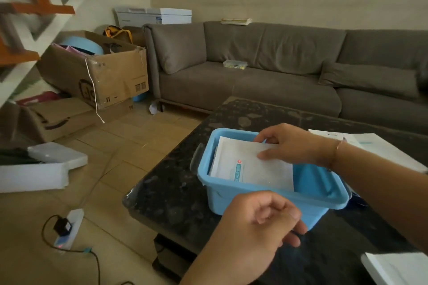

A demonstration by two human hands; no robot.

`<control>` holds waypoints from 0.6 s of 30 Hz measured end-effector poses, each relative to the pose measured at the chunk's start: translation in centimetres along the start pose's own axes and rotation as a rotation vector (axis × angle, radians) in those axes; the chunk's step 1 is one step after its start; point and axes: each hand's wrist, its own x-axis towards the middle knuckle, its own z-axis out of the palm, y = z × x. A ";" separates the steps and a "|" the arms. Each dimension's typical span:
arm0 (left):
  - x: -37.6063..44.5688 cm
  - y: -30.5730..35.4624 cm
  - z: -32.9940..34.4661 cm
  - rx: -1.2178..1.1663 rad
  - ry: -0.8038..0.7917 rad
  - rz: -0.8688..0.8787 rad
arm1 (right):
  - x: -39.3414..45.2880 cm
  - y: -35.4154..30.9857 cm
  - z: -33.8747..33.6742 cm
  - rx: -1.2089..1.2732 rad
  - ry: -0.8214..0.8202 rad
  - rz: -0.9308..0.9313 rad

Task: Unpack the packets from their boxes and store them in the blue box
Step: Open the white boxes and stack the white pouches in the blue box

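Nearest me, my left hand (259, 227) hangs in front of the near wall of the blue box (266, 201) with its fingers loosely curled, and I see nothing in it. Just beyond, my right hand (291, 143) reaches in from the right and pinches the far right edge of the top white packet (252, 166), thumb on its face. That packet leans in the box's left half, long axis running near-left to far-right, so I judge the right hand lowers it.
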 end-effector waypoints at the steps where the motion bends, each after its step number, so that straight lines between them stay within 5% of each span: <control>1: 0.0 0.0 0.0 -0.011 -0.001 0.003 | -0.1 -0.1 0.4 -0.053 0.050 -0.012; 8: 0.1 -0.1 0.2 -0.043 -0.027 -0.001 | -0.6 0.4 2.4 -0.322 0.191 -0.166; 13: 0.1 -0.1 0.2 -0.056 -0.033 0.000 | -1.0 0.7 2.4 -0.410 -0.026 -0.398; 18: 0.2 -0.1 0.4 -0.046 -0.041 0.007 | -0.3 0.1 2.7 -0.386 -0.162 -0.426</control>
